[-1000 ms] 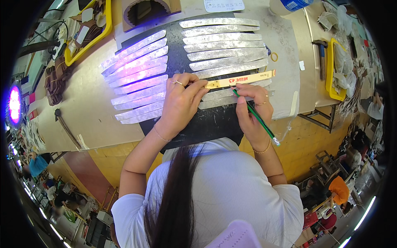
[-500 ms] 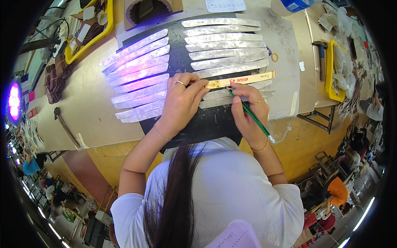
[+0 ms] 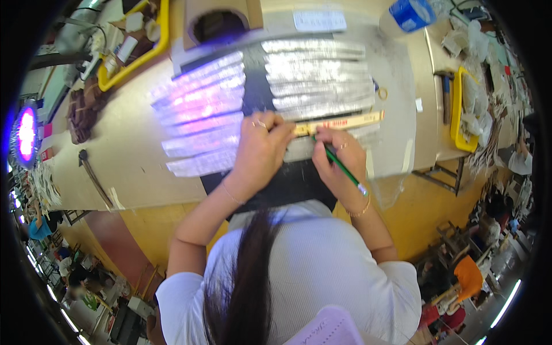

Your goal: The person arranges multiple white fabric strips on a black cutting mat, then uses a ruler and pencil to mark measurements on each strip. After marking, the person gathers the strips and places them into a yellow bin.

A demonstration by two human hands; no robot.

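Observation:
A narrow pale-yellow strip with red lettering lies across the silvery strips at the right side of a black mat. My left hand is closed at its left end, fingertips pressing it down. In the fingers of my right hand is a green pencil. Its tip meets the lower edge of the yellow strip, close to my left fingertips. Long silvery strips sit in two fanned columns, a left group and a right group; my hands and the yellow strip partly cover the lower ones.
Yellow trays stand at the left and right. A hammer rests by the right tray; another hammer-like tool lies at the left. Dark bundles, a blue-labelled container and a bright round lamp surround the work.
The view has shifted and blurred, so the table appears lower. My right hand and the pencil tip have moved slightly left along the yellow strip. My left hand keeps its hold.

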